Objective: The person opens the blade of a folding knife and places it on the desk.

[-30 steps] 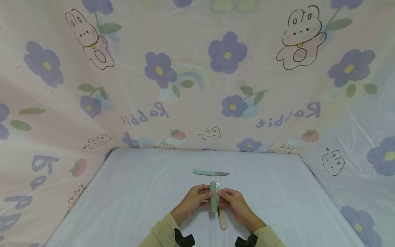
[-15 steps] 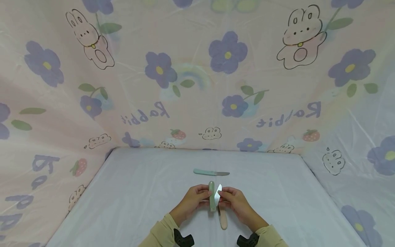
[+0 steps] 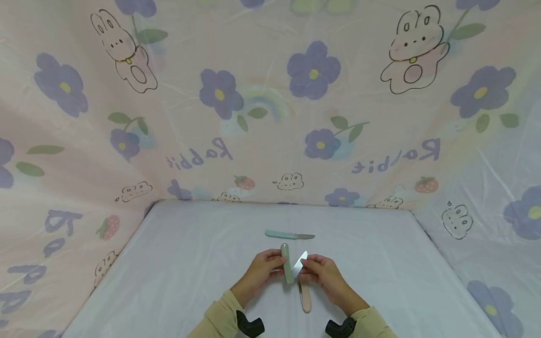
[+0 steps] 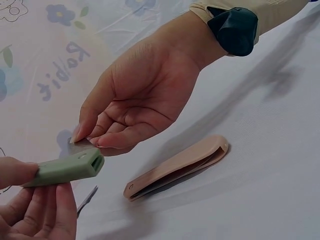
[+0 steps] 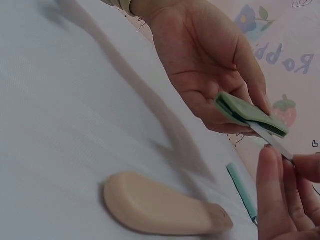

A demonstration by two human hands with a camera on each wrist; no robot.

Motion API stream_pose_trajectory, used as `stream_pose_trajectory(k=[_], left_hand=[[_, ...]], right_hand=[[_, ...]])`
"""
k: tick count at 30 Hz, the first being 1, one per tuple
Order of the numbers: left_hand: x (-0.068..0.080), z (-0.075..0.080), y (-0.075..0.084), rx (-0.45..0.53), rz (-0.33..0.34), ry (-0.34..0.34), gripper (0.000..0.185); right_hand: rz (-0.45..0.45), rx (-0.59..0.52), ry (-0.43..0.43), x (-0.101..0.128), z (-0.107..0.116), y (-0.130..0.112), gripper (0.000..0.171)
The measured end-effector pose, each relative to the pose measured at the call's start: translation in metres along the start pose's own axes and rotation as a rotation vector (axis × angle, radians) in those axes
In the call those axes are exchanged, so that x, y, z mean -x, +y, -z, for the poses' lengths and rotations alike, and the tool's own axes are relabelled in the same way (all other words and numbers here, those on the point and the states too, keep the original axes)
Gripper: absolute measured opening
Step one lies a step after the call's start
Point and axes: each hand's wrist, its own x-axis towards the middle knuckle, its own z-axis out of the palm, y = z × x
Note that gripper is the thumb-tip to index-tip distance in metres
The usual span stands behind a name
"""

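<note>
Green plastic handle (image 3: 287, 263): left hand (image 3: 258, 273) grips | steel blade (image 3: 299, 263): right hand (image 3: 324, 276) pinches

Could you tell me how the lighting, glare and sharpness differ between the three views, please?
Head view: bright, even light, wide-angle bend at the edges, glare on the blade. Left wrist view: dimmer, the beige folded knife sharp with a soft shadow. Right wrist view: dim, the left hand and nearby green handle soft.

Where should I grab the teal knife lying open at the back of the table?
Take the teal knife by its teal handle, the left half, coming down from above. It lies flat and crosswise, with the bare blade pointing right, beyond both hands and touching nothing.
</note>
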Motion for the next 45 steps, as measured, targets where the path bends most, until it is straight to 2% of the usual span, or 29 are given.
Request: stream_pose_trajectory(k=[9, 22, 29, 34, 41, 45], left_hand=[[-0.0029, 0.0061, -0.0023, 0.032, -0.008, 0.044, 0.037], [-0.0003, 0.0088, -0.0024, 0.104, 0.001, 0.075, 0.047], [-0.0013, 0.0087, -0.0025, 0.178, 0.012, 0.117, 0.045], [-0.0026, 0.0076, -0.0049, 0.249, 0.009, 0.161, 0.044], [-0.0023, 0.0058, -0.0075, 0.343, -0.070, 0.160, 0.033], [-0.0029, 0.0031, -0.0053, 0.375, -0.039, 0.203, 0.039]], right_hand=[[-0.001, -0.039, -0.003, -0.0002, 0.0042, 0.0004, 0.031], [-0.006, -0.103, 0.036, -0.0019, 0.0080, 0.0044, 0.031], [-0.013, -0.124, 0.125, -0.0038, 0.0063, 0.0048, 0.026], [-0.011, -0.177, 0.168, -0.0052, 0.0052, 0.0049, 0.024], [-0.004, -0.238, 0.214, -0.0069, 0.0044, 0.0064, 0.022], [-0.002, -0.266, 0.235, -0.0082, 0.0041, 0.0073, 0.020]])
